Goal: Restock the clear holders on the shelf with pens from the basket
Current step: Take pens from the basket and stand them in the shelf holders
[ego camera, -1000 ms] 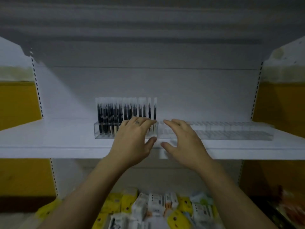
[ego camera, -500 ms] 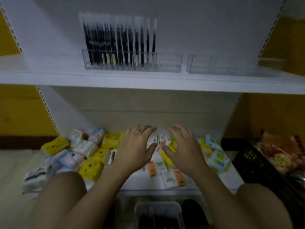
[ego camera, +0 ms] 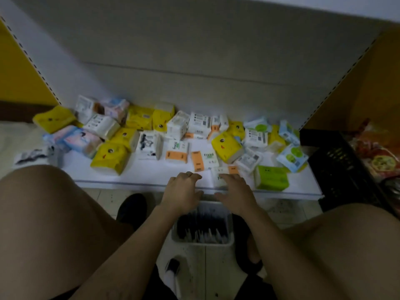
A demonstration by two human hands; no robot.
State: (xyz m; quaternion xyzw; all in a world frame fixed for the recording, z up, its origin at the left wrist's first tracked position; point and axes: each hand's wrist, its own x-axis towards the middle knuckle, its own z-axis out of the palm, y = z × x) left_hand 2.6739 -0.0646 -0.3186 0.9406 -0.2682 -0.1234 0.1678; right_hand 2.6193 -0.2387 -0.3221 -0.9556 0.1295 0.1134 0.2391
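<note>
Both hands are held out palm-down over the far end of a white basket, which sits on the floor between the person's bare knees. The pens are lying in the basket as a dark, blurry bundle (individual ones can't really be picked out).

The left hand is seen with its fingers loosely bent at the knuckles. Nothing is held in it. The right hand is spread flatter, fingers relaxed and a bit apart, also with nothing gripped. The two thumbs are pointed toward each other with a gap left between them. No pen is being touched by either hand as far as can be made out.

The fingertips of both hands are reaching over the front edge of the bottom shelf. The right hand's fingers overlap a white-and-orange pack; whether it's actually being touched can't be told.

The shelf is littered with tissue packs: a yellow pack left of centre, a green pack just right of the right hand, and plenty of white, pink and blue ones behind. A black crate is parked at the shelf's right end.
</note>
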